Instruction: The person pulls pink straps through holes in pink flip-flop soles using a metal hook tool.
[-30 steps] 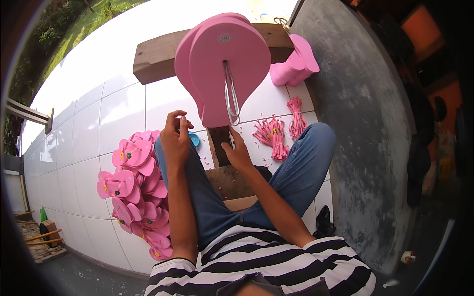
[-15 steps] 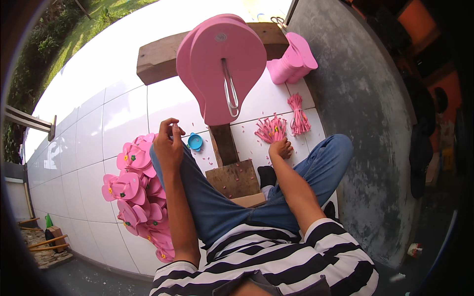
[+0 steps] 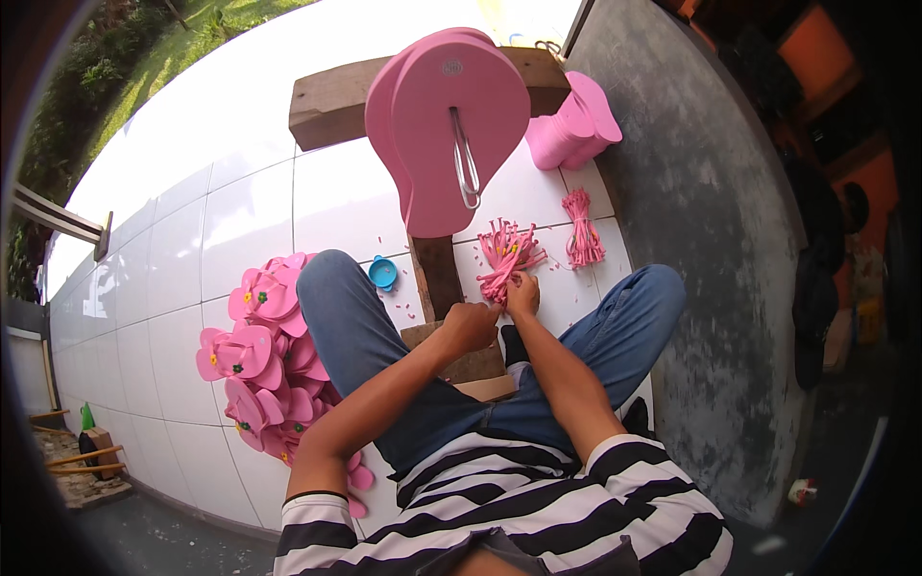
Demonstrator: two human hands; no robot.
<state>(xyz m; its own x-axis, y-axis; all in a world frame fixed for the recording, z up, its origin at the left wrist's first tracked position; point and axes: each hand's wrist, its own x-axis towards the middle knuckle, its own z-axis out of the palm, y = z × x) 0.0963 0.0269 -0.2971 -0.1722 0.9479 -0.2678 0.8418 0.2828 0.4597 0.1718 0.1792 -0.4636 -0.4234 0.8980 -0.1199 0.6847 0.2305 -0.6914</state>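
White floor tiles (image 3: 240, 230) stretch beside a grey wall (image 3: 701, 259) as I watch from afar. The right fingers (image 3: 523, 288) grip the near end of a bundle of pink straps (image 3: 507, 252) between the knees (image 3: 661, 288); the left fingers (image 3: 485, 315) curl beside it, whether gripping, I cannot tell. A second strap bundle (image 3: 583, 230) lies to the right, a blue dish (image 3: 382, 276) to the left. Beyond, a metal loop (image 3: 465, 163) juts from pink soles (image 3: 423, 125); farther left, pink sandals (image 3: 245, 350) sit piled.
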